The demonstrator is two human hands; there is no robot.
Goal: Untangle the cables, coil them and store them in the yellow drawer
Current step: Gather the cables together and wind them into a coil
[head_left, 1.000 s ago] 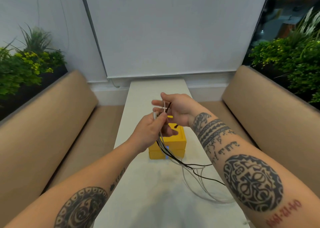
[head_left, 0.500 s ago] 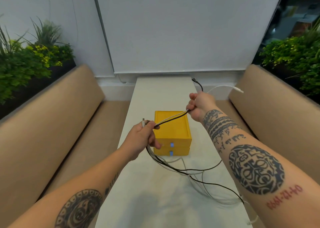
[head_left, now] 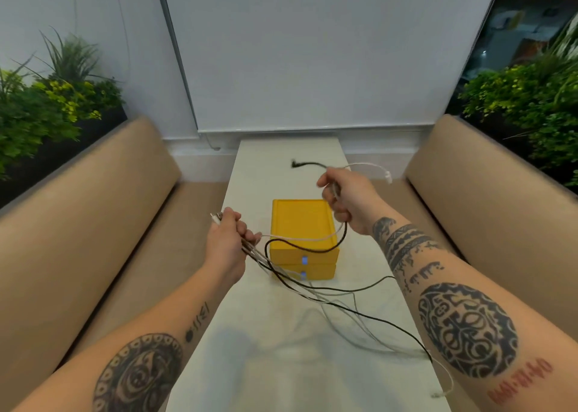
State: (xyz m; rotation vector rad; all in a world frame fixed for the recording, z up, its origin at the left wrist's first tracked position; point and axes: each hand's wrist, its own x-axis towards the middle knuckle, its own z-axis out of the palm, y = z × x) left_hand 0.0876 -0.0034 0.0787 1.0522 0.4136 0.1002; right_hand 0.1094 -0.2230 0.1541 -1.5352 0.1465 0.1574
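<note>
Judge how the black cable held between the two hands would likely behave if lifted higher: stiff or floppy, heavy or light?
Probably floppy: the black cable sags in a loop between the left hand and right hand. Likely light, since a loose finger grip carries it. Its trailing end on the table would probably drag and snag the white cables.

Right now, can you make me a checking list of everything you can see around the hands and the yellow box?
Surface: long pale table, mostly bare.
Job's things: yellow drawer unit, two stacked drawers, both shut.
Clutter: nothing seen.
Grippers: left hand closed on a bundle of cable ends; right hand closed on a black and a white cable.
Cables: black cable and white cable sag between the hands across the drawer unit; loose lengths trail over the table, uncoiled.
Surroundings: tan benches both sides, green plants behind them, white blind ahead.
</note>
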